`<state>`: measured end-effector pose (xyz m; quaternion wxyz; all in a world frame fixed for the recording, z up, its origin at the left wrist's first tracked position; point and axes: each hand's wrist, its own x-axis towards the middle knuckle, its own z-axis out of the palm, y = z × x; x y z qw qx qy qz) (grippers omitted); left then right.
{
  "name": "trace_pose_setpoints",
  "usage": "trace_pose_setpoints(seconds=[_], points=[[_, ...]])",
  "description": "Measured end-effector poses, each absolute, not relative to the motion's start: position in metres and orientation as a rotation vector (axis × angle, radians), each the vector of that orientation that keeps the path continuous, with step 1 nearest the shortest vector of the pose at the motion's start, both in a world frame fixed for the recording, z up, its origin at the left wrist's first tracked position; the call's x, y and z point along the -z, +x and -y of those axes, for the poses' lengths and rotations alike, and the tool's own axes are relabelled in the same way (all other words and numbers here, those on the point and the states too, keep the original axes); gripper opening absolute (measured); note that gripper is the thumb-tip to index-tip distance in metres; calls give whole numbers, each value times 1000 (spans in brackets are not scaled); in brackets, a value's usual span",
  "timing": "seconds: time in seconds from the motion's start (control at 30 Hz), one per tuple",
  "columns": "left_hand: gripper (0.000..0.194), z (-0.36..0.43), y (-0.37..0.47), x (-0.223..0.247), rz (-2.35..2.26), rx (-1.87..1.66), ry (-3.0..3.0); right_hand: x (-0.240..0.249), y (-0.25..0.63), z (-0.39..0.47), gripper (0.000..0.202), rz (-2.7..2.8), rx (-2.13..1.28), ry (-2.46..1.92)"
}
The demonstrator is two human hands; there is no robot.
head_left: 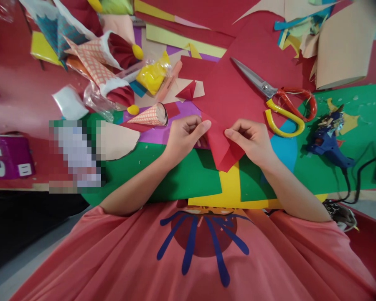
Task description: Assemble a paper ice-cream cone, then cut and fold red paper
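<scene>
A folded piece of red paper (221,146) is held up between my two hands over the green sheets. My left hand (188,136) pinches its upper left edge between thumb and fingers. On the other side, my right hand (249,138) pinches the paper's right edge. Creases run down to a pointed lower end. Just left of my left hand lies a small checked paper cone (150,115). Scissors with red and yellow handles (266,88) rest on a large red sheet (235,83) beyond my right hand.
A blue glue gun (327,144) with a cord lies at the right. Decorated cones (103,77), a yellow packet (153,75) and paper scraps crowd the upper left. A rolled beige sheet (343,50) is at the upper right. A purple box (11,154) sits far left.
</scene>
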<state>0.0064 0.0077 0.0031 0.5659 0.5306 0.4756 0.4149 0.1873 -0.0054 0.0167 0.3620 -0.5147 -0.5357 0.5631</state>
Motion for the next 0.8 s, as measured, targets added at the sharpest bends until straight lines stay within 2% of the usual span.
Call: trace_pose_setpoints(seconds=[0.8], points=[[46,-5,7,-3,-1102,-857,1273,-19,190,6,42,1359,-1400,-1301]])
